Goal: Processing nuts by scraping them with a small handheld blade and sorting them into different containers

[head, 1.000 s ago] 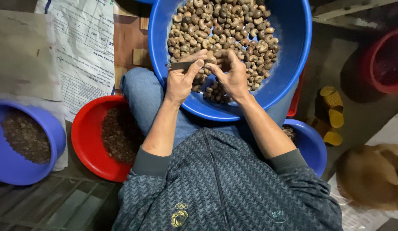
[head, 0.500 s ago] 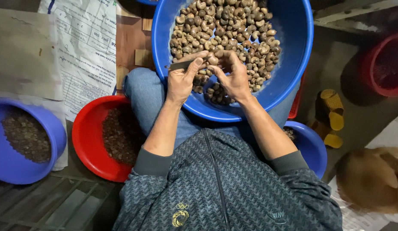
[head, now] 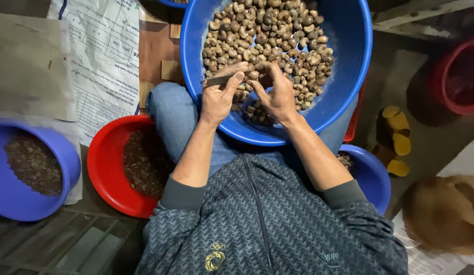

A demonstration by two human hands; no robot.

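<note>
The left hand (head: 219, 97) grips a small knife (head: 216, 80); the right hand (head: 278, 94) pinches a nut (head: 254, 74) between them. Shelling is under way over the blue basin (head: 349, 76); the blade needs steady prying.

The big blue plastic basin (head: 349, 71) rests on the person's lap, and the brown cashew nuts (head: 270, 30) lie in it. The left hand (head: 220, 97) and the right hand (head: 278, 94) meet above the nuts, at the near side. The round red plastic bowl (head: 102, 168) lies left of the knee, and the round violet plastic bowl (head: 69, 158) further left. A smaller blue bowl (head: 372, 175) sits at the right hip, perhaps also with nuts.
</note>
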